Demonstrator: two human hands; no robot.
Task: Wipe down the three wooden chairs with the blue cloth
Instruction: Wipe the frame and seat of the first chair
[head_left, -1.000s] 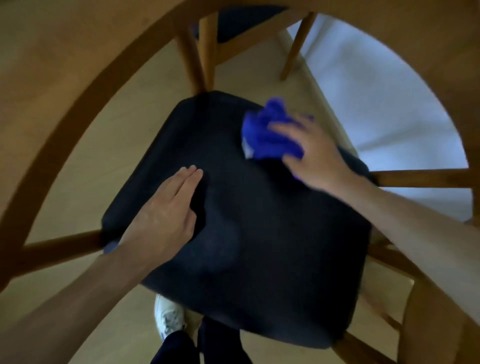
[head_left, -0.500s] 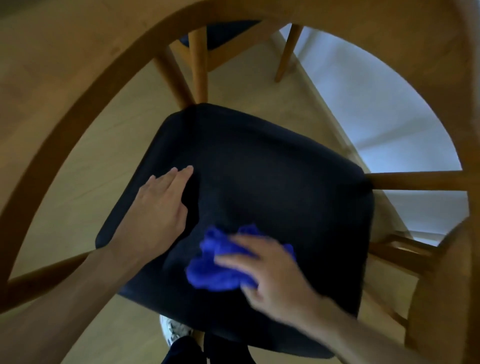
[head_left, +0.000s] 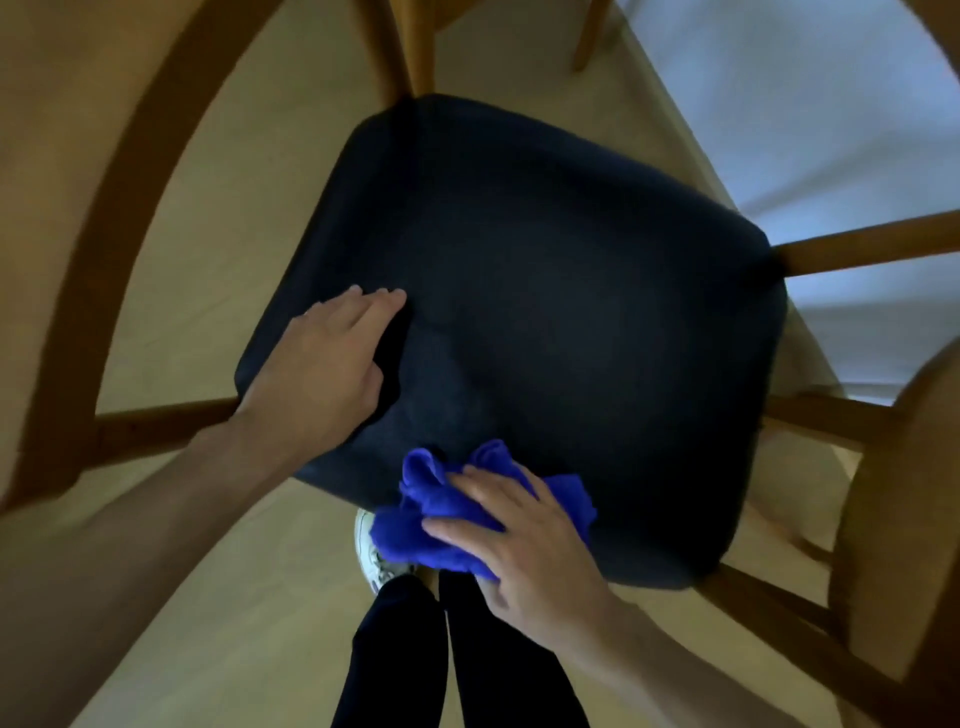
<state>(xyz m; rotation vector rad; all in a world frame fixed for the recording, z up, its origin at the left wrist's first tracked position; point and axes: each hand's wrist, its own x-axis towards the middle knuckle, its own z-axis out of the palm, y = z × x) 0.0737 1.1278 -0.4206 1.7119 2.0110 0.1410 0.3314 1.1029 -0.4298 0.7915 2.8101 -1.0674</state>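
A wooden chair with a curved back rail (head_left: 130, 171) and a dark navy seat cushion (head_left: 571, 286) fills the head view from above. The bunched blue cloth (head_left: 415, 519) lies at the near front edge of the cushion. My right hand (head_left: 524, 556) holds it there, fingers spread over the top and thumb tucked under its near side. On the cushion's left part, my left hand (head_left: 322, 364) rests flat with straight fingers, steadying the chair.
The legs of a second wooden chair (head_left: 421, 47) stand just beyond the seat. A white wall (head_left: 805, 104) runs along the right. My dark trouser legs (head_left: 395, 649) and a white shoe (head_left: 371, 558) are under the seat's near edge, on pale wood floor.
My right hand has dragged the cloth from the far right of the cushion across to its near front edge. The left hand has stayed flat on the cushion's left part.
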